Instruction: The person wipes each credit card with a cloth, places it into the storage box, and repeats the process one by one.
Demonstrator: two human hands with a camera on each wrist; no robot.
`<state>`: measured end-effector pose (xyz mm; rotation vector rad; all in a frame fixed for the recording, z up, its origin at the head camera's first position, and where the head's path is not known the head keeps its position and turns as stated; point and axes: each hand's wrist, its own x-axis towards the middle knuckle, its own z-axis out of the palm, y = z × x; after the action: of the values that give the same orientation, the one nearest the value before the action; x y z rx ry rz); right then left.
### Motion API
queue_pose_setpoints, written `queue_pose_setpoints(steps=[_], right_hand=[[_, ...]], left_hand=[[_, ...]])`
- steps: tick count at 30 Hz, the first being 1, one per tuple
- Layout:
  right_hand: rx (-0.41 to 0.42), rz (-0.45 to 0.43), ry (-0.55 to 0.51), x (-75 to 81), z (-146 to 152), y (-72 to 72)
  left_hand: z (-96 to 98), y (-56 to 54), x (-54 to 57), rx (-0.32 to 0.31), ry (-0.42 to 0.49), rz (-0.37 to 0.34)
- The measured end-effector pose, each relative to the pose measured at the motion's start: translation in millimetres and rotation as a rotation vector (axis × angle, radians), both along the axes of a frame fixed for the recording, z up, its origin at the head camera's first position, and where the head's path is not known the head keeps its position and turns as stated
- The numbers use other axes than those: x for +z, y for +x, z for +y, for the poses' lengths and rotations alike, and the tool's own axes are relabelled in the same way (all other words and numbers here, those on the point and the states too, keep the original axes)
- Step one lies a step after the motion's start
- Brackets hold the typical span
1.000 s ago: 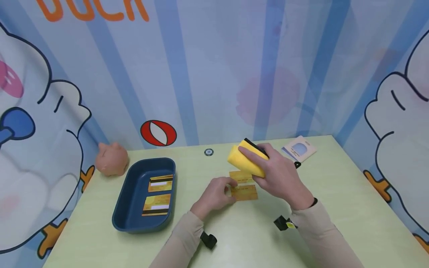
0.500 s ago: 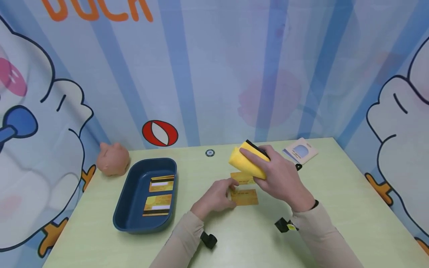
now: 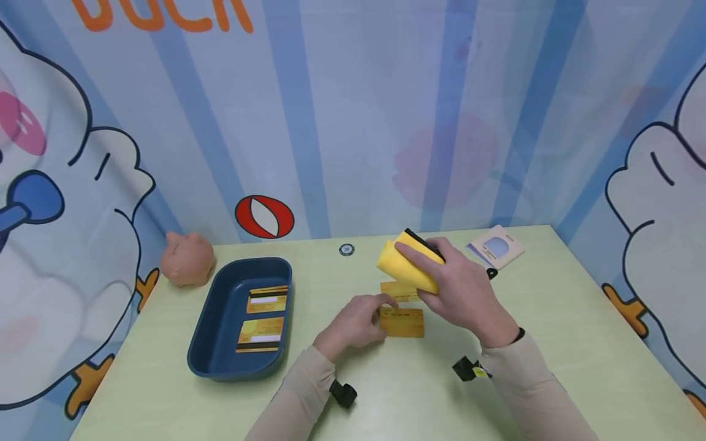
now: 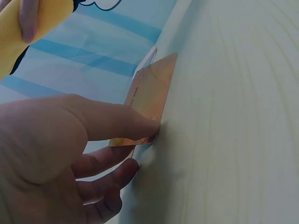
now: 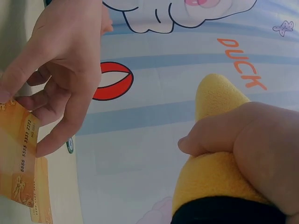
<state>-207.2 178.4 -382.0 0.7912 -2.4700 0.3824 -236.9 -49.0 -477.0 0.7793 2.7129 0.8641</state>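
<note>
My left hand (image 3: 382, 313) pinches the left edge of a gold bank card (image 3: 405, 323) at the middle of the pale green table (image 3: 551, 318). In the left wrist view the thumb presses on that gold card (image 4: 154, 91), whose edge is tipped up off the table. Just behind it, my right hand (image 3: 436, 269) grips a folded yellow cloth (image 3: 405, 264) with a black edge, held above a second gold card (image 3: 396, 290) lying flat. The right wrist view shows the yellow cloth (image 5: 219, 154) in my fingers and the left hand (image 5: 65, 60) on the pinched card (image 5: 18, 158).
A dark blue tray (image 3: 212, 343) at the left holds two gold cards (image 3: 267, 300) (image 3: 258, 335), stripe side up. A pink piggy bank (image 3: 187, 260) stands behind it. A small round token (image 3: 345, 249) and a beige packet (image 3: 495, 248) lie near the back wall.
My left hand has drawn the near card a little toward me and tipped its left edge up. The right hand with the cloth has hardly moved.
</note>
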Motion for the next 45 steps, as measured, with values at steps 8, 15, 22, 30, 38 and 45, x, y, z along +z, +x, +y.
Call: queue_pose_setpoints(steps=[8,15,22,30,38,45], right_hand=[[0.001,-0.008,0.003,-2.3,-2.0,-0.5],[0.024,-0.017,0.012,-6.5,-7.6,0.5],[0.047,-0.02,0.022,-8.2,-13.9,1.7],[0.129,-0.016,0.033,-12.3,-19.9,2.2],[0.147,-0.002,0.055,-12.1,-21.4,2.5],[0.164,0.017,0.057,-13.3,-21.4,2.4]], left_hand=[[-13.1,-5.8,5.4,0.024,0.228,-0.103],[-29.7,-4.9,31.4,0.101,0.557,-0.199],[-38.4,-2.1,53.2,0.081,0.702,-0.221],[-39.5,2.6,60.8,0.01,0.744,-0.269],[-41.1,5.2,63.8,-0.068,0.861,-0.38],[-42.4,9.8,70.1,-0.064,0.876,-0.389]])
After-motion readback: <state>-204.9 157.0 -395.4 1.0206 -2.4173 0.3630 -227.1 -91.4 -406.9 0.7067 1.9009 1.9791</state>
